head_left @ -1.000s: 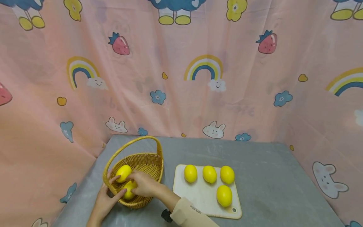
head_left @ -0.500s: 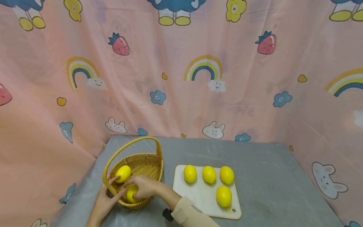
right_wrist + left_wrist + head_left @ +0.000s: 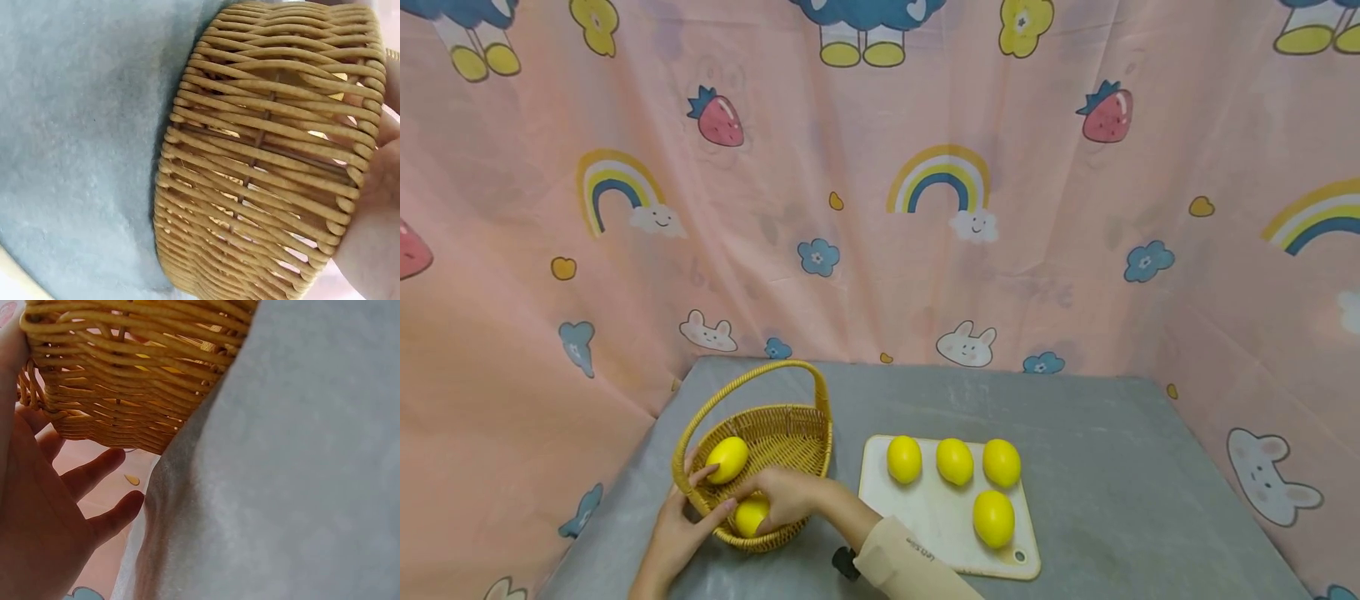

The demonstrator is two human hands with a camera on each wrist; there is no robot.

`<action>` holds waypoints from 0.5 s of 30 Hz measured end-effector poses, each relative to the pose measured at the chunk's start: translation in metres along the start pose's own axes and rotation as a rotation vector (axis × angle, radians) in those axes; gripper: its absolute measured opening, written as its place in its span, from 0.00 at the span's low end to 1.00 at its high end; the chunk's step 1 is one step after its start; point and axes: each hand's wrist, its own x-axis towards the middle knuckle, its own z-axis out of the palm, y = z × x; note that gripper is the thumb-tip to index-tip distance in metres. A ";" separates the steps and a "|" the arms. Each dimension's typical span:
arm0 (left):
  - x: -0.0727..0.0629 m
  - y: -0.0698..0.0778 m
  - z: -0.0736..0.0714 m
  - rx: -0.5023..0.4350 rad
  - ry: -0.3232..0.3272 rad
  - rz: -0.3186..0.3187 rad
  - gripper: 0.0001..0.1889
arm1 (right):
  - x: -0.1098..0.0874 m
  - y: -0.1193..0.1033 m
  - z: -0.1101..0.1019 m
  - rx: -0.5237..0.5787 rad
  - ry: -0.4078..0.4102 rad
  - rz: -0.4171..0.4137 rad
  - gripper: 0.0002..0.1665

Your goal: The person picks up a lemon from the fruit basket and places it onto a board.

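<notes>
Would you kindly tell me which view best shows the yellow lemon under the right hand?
The head view: the yellow lemon shows in the woven wicker basket. Both wrist views show only the basket's wall, no lemon.

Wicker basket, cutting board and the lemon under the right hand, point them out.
wicker basket (image 3: 797, 433), head view, far inner wall.
cutting board (image 3: 925, 517), head view, bare white middle.
lemon (image 3: 747, 517), head view, visible yellow side below the fingers.

The right hand reaches leftward across the body, fingers curled downward around something, its forearm in a beige sleeve. The left hand sits beside it, fingers straight and spread.
</notes>
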 end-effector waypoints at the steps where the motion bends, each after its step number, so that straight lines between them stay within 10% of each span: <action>1: 0.000 0.000 0.000 -0.007 0.001 -0.003 0.29 | -0.001 0.000 0.001 -0.017 0.013 0.014 0.30; 15: 0.001 -0.001 0.000 -0.020 -0.008 -0.040 0.31 | -0.023 -0.001 -0.010 0.215 0.427 0.080 0.30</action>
